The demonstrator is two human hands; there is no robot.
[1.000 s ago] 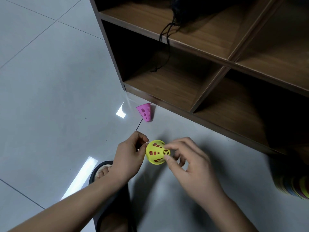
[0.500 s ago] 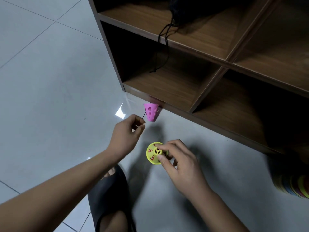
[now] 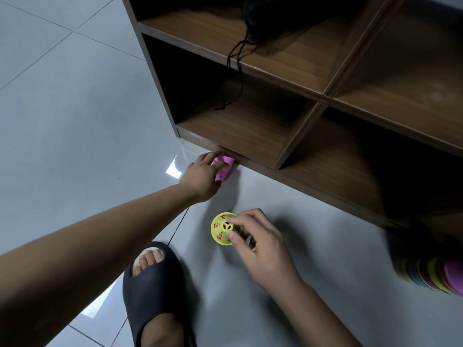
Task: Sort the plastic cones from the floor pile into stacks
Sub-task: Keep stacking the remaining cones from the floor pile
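A pink perforated cone (image 3: 224,169) lies on the grey floor against the foot of the wooden shelf unit. My left hand (image 3: 205,175) is stretched out over it, fingers curled around its body. My right hand (image 3: 253,240) holds a yellow slotted cone (image 3: 223,229) just above the floor, narrow end toward me, with red showing through its slots. A sideways stack of multicoloured cones (image 3: 436,274) lies at the right edge, partly cut off by the frame.
The wooden shelf unit (image 3: 295,169) with open cubbies fills the top right; a black cord (image 3: 236,68) hangs from its upper shelf. My foot in a black slide sandal (image 3: 152,291) rests on the tiled floor below my arms.
My left hand let go of the yellow cone and reached forward to the pink cone by the shelf. My right hand kept the yellow cone and lowered it slightly.
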